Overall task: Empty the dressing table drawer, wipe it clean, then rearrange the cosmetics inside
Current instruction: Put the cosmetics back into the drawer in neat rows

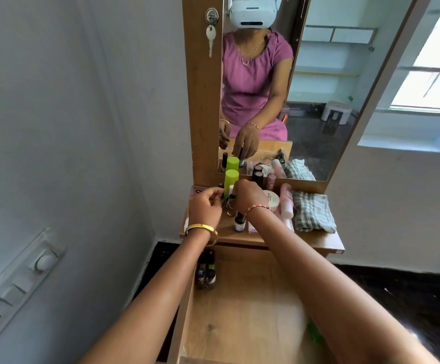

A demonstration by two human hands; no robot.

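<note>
In the head view, we have both hands up at the centre of the frame among the cosmetics standing on the wooden counter [316, 241] under the mirror. Our left hand [205, 207] has its fingers curled, seemingly pinching something small and dark, though we cannot tell what. Our right hand [247, 195] closes its fingertips on a small dark-capped bottle [231, 199] just in front of the tall lime-green bottle [231, 179]. The open wooden drawer [242, 306] fills the lower middle, with a few small dark bottles [206, 271] already grouped in its upper left corner, so we judge we are at the rearranging step. To do it well, we should lift the bottle straight up clear of its close neighbours, keep it upright, and set it beside the group in the drawer. The folded checked cloth [312, 212] lies at the right of the counter
</note>
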